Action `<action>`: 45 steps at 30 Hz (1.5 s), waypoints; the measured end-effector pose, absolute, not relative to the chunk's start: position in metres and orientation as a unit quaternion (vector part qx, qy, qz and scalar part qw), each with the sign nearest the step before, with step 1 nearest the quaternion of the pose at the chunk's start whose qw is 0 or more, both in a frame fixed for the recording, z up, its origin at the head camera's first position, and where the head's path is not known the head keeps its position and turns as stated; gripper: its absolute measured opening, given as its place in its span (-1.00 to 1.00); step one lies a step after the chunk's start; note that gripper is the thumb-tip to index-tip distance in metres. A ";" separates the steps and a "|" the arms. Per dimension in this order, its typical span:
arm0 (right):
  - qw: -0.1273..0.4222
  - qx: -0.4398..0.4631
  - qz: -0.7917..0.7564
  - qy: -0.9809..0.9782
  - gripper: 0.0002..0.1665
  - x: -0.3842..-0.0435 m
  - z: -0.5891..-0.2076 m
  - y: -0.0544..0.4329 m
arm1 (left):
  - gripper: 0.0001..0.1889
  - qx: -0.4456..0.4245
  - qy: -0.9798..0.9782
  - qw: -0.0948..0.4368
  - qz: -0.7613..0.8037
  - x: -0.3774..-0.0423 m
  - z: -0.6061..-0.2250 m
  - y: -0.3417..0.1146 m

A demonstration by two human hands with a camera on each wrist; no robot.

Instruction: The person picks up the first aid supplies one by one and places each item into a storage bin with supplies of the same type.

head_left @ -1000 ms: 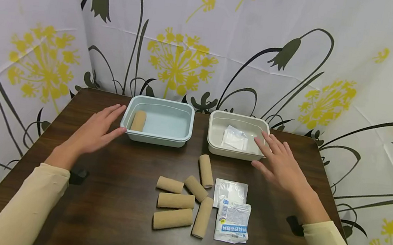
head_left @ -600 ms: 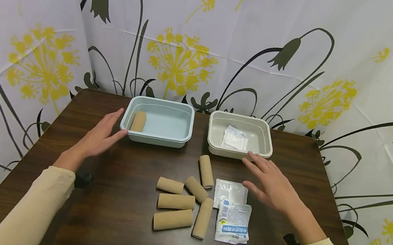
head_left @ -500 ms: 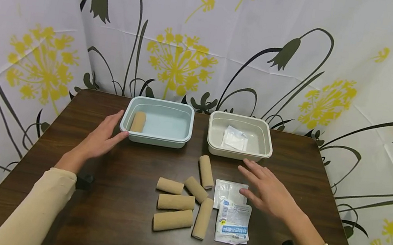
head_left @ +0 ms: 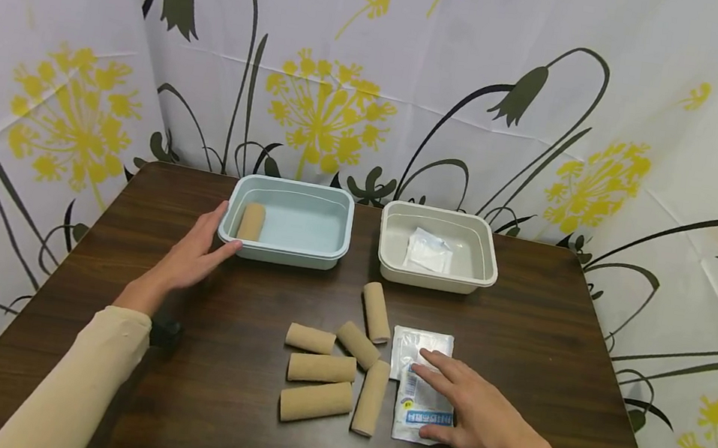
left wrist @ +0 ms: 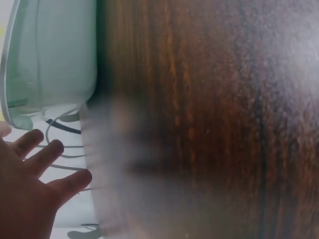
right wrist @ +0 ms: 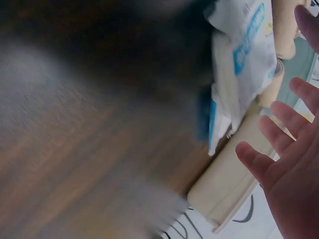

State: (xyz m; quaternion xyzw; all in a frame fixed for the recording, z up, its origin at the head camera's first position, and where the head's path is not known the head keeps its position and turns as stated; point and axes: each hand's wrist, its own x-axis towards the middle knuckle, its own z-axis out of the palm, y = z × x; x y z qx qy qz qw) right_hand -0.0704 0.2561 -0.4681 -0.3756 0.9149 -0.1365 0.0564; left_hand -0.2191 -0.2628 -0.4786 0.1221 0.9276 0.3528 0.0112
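Note:
My left hand point(head_left: 194, 255) is at the left front corner of a light blue plastic box point(head_left: 293, 257), its fingers spread and holding nothing. Whether the fingertips touch the rim I cannot tell. Inside that box lies one tan bandage roll point(head_left: 252, 222). With fingers spread, my right hand point(head_left: 477, 410) hovers over a white gauze packet point(head_left: 421, 399) printed in blue, covering part of it. In the right wrist view a gap shows between the fingers and the gauze packet point(right wrist: 246, 59). Partly under it lies another flat white packet point(head_left: 412, 341).
Several tan rolls point(head_left: 317, 402) lie mid-table, left of the packets. A beige plastic box point(head_left: 433, 281) at the back right holds a white packet point(head_left: 429, 251). A flower-patterned cloth point(head_left: 382, 45) hangs behind the brown table point(head_left: 206, 401).
My right hand has moved from the beige box toward me and down over the gauze packet. The left hand has shifted slightly right along the blue box's corner.

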 end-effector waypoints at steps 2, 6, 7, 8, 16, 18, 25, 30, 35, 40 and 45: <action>0.057 -0.383 -0.144 0.910 0.08 -0.068 -0.472 0.256 | -0.10 0.118 0.927 0.011 0.355 -0.220 -0.481 -0.262; 0.068 -0.389 -0.152 0.906 0.15 -0.064 -0.477 0.254 | -0.12 0.109 0.927 0.011 0.358 -0.220 -0.483 -0.262; 0.071 -0.392 -0.151 0.905 0.16 -0.064 -0.478 0.254 | -0.12 0.109 0.926 0.010 0.361 -0.220 -0.484 -0.263; 0.075 -0.394 -0.148 0.904 0.18 -0.063 -0.479 0.254 | -0.13 0.108 0.926 0.009 0.362 -0.220 -0.484 -0.263; 0.073 -0.410 -0.128 0.900 0.20 -0.061 -0.485 0.255 | -0.12 0.107 0.920 0.000 0.378 -0.220 -0.493 -0.261; 0.069 -0.408 -0.123 0.902 0.18 -0.061 -0.486 0.255 | -0.11 0.104 0.918 0.000 0.382 -0.221 -0.495 -0.260; 0.074 -0.402 -0.116 0.905 0.04 -0.061 -0.485 0.255 | -0.11 0.094 0.917 0.008 0.388 -0.221 -0.498 -0.258; 0.071 -0.404 -0.105 0.906 -0.03 -0.062 -0.484 0.254 | -0.11 0.092 0.918 0.004 0.385 -0.220 -0.498 -0.258; 0.073 -0.398 -0.093 0.910 -0.09 -0.062 -0.481 0.254 | -0.12 0.093 0.919 0.004 0.384 -0.220 -0.497 -0.256; 0.078 -0.392 -0.091 0.912 -0.14 -0.063 -0.476 0.253 | -0.13 0.091 0.921 0.009 0.380 -0.219 -0.497 -0.256; 0.081 -0.394 -0.093 0.911 -0.18 -0.066 -0.470 0.250 | -0.13 0.094 0.920 0.006 0.382 -0.219 -0.498 -0.257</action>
